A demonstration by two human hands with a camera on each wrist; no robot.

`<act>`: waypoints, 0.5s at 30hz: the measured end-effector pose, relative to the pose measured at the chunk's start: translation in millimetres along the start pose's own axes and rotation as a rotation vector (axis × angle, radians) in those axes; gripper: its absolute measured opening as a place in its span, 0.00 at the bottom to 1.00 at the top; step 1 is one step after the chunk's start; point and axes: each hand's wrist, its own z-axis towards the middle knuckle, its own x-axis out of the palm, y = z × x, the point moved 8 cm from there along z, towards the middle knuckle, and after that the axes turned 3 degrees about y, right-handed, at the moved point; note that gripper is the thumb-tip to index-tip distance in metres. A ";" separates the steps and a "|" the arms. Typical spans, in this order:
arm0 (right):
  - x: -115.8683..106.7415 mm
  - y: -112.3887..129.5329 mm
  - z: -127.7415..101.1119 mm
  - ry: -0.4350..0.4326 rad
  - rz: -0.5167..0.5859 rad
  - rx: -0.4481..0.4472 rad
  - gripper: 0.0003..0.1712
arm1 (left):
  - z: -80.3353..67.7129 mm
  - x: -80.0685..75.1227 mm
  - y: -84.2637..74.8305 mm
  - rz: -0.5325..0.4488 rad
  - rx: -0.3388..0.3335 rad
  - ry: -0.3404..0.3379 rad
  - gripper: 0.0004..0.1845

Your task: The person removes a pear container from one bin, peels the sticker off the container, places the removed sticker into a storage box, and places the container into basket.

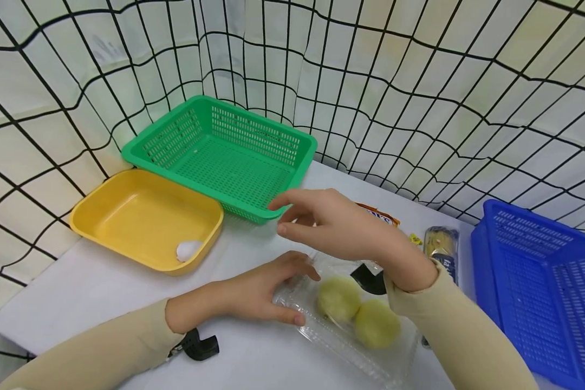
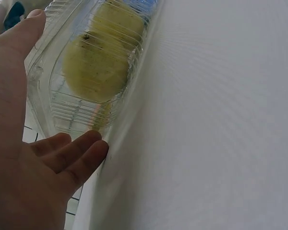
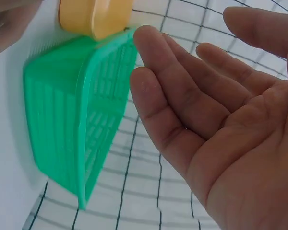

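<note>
A clear plastic clamshell box [image 1: 338, 344] with two round yellow-green fruits [image 1: 377, 324] inside lies on the table. My left hand [image 1: 260, 290] is at its left end, thumb and fingers spread about the corner. In the left wrist view the fingertips [image 2: 102, 143] are at the box's lower edge; whether they press on it I cannot tell. My right hand [image 1: 329, 225] hovers above the far end of the box, fingers loosely bent and nothing in it. The right wrist view shows its bare palm [image 3: 249, 158] facing the green basket [image 3: 57, 115].
A yellow tray [image 1: 127, 216] with a white egg-like object [image 1: 188, 250] stands at left, beside the green basket. On the right are a blue basket [image 1: 512, 287] and a dark-wrapped snack pack [image 1: 441, 246]. An orange packet [image 1: 380, 215] is partly hidden. Black wire mesh [image 1: 322, 81] encloses the back.
</note>
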 end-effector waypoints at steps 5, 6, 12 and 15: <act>-9.7 -8.3 -43.3 -0.109 -0.076 0.047 0.21 | -0.1 -0.9 0.6 0.006 -0.031 -0.018 0.34; -11.0 -9.4 -52.1 -0.135 -0.089 0.054 0.22 | -0.1 -1.6 0.5 0.005 -0.033 -0.029 0.34; -13.2 -15.8 -99.7 -0.257 -0.140 0.073 0.22 | 1.0 -7.6 -0.6 -0.008 -0.010 -0.103 0.34; -10.3 -22.1 -120.8 -0.292 -0.170 0.114 0.23 | 1.0 -8.6 -0.2 -0.021 -0.003 -0.116 0.34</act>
